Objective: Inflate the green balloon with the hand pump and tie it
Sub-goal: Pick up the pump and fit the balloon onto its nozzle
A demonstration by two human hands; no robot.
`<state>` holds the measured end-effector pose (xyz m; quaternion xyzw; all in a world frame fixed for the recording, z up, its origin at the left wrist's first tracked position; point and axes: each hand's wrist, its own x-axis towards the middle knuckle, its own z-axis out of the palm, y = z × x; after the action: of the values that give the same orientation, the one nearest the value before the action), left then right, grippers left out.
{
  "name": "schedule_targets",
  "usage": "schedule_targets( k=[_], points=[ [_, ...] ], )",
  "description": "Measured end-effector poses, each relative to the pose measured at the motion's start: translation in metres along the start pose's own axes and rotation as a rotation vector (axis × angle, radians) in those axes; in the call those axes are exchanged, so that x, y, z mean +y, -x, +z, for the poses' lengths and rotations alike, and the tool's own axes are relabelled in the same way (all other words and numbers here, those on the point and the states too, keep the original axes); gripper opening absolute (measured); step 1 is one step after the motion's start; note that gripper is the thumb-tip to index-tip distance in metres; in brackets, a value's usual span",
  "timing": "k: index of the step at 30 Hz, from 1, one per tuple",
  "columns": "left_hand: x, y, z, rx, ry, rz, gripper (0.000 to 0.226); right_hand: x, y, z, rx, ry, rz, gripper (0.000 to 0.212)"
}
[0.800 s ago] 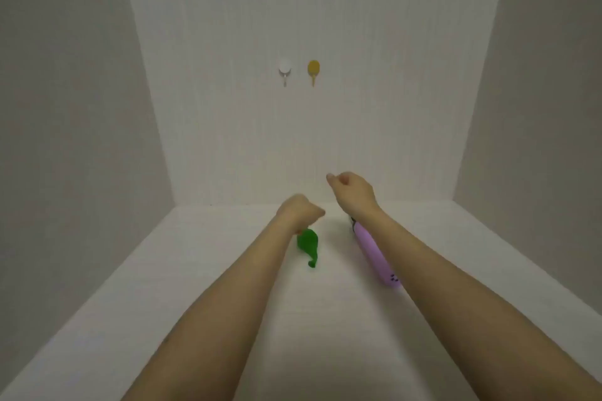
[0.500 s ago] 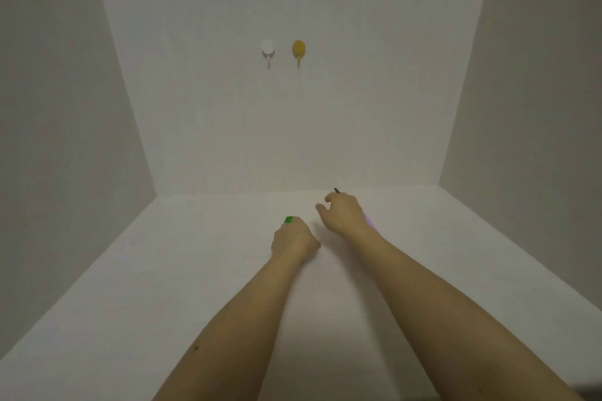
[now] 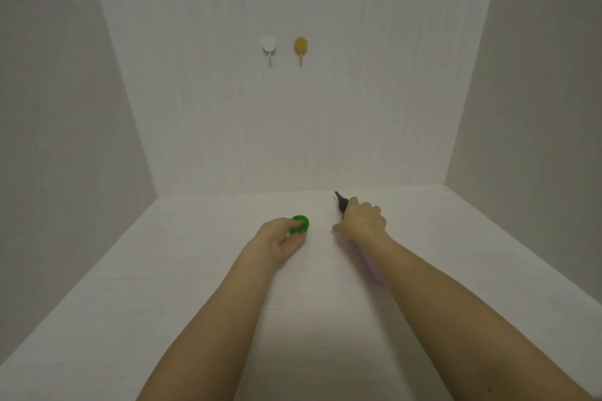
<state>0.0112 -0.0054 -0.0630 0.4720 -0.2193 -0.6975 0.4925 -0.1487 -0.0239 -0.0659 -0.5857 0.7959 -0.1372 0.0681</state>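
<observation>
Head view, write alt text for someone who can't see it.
A person's left hand holds a small green balloon and the right hand grips a black-tipped pump at a white table. A white hook and a yellow hook are on the wall behind.

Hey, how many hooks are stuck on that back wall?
2. A white hook sits on the left and a mustard-yellow hook just to its right, side by side high on the back wall. Nothing blocks that wall, so none seems hidden.

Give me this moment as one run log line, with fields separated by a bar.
left hand: holds green balloon | right hand: grips hand pump | green balloon: apart from hand pump, not inflated
</observation>
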Motion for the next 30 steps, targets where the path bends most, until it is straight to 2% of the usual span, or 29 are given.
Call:
schedule_targets(
  k=[2,3,6,9,12,14,16,17,21,23,27,30],
  points=[
    [0.006,0.005,-0.003,-0.032,0.188,-0.019,0.021,-0.001,0.001,-0.005,-0.058,0.002,-0.016,0.055],
    [0.008,0.007,-0.004,-0.041,0.249,-0.032,0.014,-0.003,0.002,-0.007,-0.088,0.018,-0.037,0.048],
    [0.009,0.007,-0.005,-0.056,0.305,-0.102,0.016,-0.01,0.003,-0.012,-0.209,-0.011,-0.104,0.026],
    [0.011,0.003,-0.008,-0.064,0.334,-0.098,0.033,-0.017,0.008,-0.015,-0.414,-0.435,-0.079,0.025],
    [0.014,0.005,-0.007,-0.107,0.393,-0.043,0.028,-0.02,0.018,-0.014,-0.584,-0.84,-0.026,0.017],
    [0.016,0.005,-0.005,-0.1,0.303,0.057,0.024,-0.02,0.024,-0.014,-0.634,-0.955,-0.025,0.027],
    [0.017,0.005,-0.005,-0.086,0.174,0.133,0.015,-0.018,0.029,-0.015,-0.655,-0.994,-0.03,0.045],
    [0.018,0.005,-0.006,-0.083,0.141,0.15,0.01,-0.017,0.031,-0.015,-0.678,-1.008,-0.031,0.047],
    [0.024,0.005,-0.011,-0.08,0.114,0.203,0.004,-0.01,0.039,-0.016,-0.77,-1.058,-0.043,0.029],
    [0.024,0.002,-0.013,-0.066,0.105,0.24,0.007,-0.009,0.041,-0.016,-0.789,-1.067,-0.05,0.029],
    [0.025,-0.005,-0.015,-0.025,0.071,0.295,0.029,-0.008,0.043,-0.018,-0.828,-1.091,-0.036,0.028],
    [0.025,-0.007,-0.013,-0.02,0.048,0.305,0.032,-0.009,0.046,-0.02,-0.797,-1.051,-0.082,0.035]
  ],
)
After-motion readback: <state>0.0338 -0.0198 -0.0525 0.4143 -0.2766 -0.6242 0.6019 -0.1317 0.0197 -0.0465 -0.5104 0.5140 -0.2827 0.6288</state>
